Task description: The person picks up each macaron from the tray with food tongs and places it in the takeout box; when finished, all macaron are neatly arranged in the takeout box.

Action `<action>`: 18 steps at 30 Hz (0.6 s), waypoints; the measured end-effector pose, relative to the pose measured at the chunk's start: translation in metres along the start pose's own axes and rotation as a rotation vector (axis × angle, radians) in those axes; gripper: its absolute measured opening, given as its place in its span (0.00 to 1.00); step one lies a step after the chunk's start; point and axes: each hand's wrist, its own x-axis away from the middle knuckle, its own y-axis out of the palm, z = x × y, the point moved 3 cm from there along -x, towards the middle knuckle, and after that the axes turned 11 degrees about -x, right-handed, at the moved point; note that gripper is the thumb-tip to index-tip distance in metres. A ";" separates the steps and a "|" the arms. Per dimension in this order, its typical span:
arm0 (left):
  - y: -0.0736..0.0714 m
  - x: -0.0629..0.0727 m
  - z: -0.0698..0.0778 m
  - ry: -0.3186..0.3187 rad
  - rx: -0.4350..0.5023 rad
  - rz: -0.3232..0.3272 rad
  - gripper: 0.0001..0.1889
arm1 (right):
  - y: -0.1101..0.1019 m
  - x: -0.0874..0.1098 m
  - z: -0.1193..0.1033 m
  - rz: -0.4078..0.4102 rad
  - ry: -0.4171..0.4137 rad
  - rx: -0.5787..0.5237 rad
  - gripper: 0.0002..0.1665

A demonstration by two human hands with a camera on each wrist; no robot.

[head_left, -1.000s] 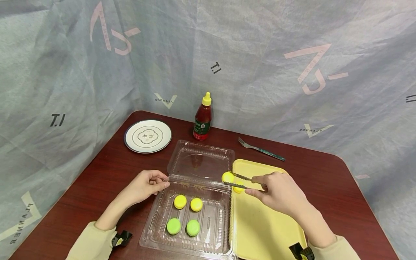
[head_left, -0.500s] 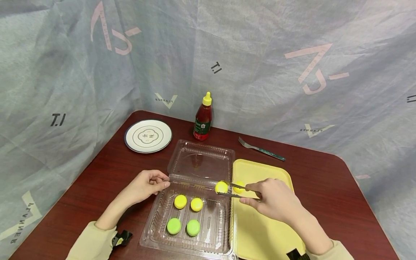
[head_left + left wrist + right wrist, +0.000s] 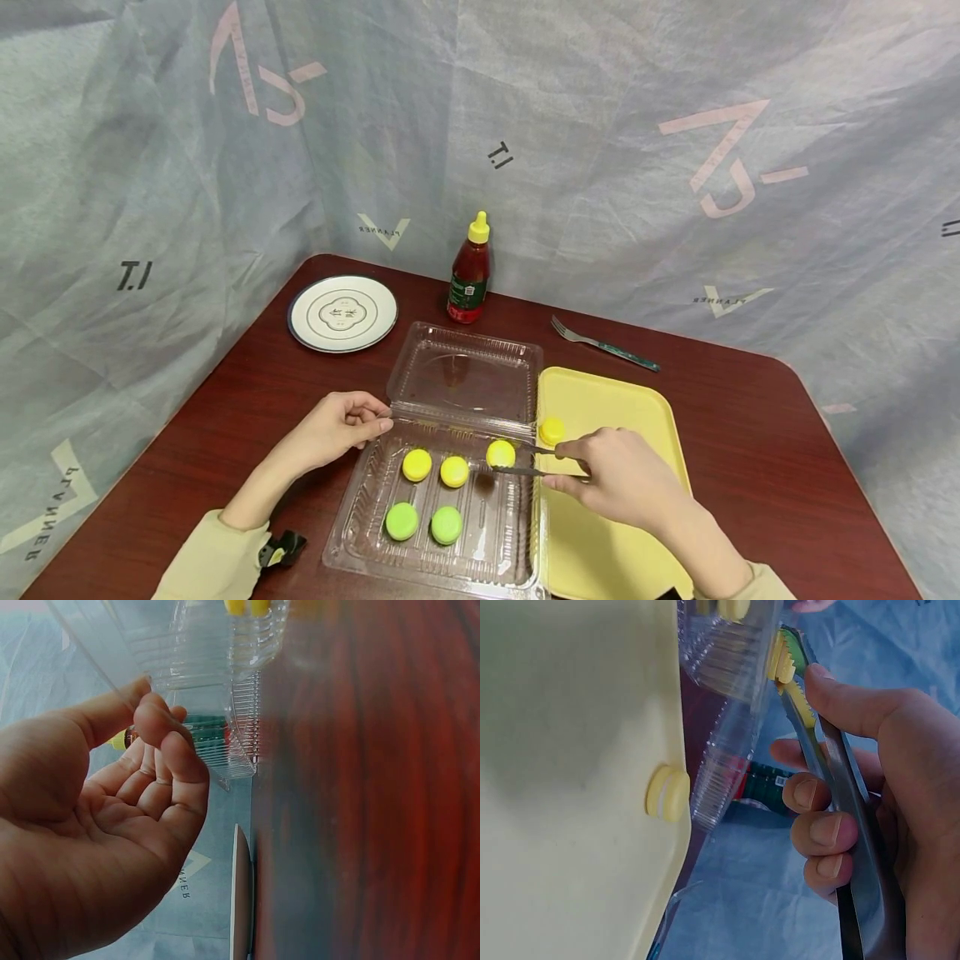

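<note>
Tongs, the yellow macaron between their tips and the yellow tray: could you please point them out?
Tongs (image 3: 846, 784): right wrist view, one arm.
Held yellow macaron (image 3: 499, 453): head view, top face.
Yellow tray (image 3: 615, 402): head view, bare surface.

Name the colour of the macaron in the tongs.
The macaron is yellow, clearest in the head view.

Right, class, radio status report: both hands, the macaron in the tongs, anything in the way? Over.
Left hand pinching edge of clear container. Right hand gripping tongs. Yellow macaron in tongs, above container floor. Nothing seen in its way.
</note>
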 end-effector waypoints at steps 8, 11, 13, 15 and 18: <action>0.000 0.000 -0.001 -0.002 -0.004 -0.002 0.11 | 0.008 -0.002 -0.005 -0.047 0.039 0.044 0.19; 0.000 0.000 -0.001 0.003 -0.010 -0.003 0.11 | 0.010 -0.002 -0.008 -0.054 0.047 0.050 0.16; 0.000 0.000 -0.001 0.004 -0.012 -0.003 0.11 | 0.010 -0.002 -0.009 -0.060 0.050 0.054 0.16; 0.000 0.000 -0.001 0.005 -0.014 -0.003 0.11 | 0.011 -0.002 -0.010 -0.064 0.049 0.055 0.16; 0.000 0.000 -0.001 0.006 -0.014 -0.002 0.11 | 0.012 -0.002 -0.011 -0.069 0.054 0.067 0.17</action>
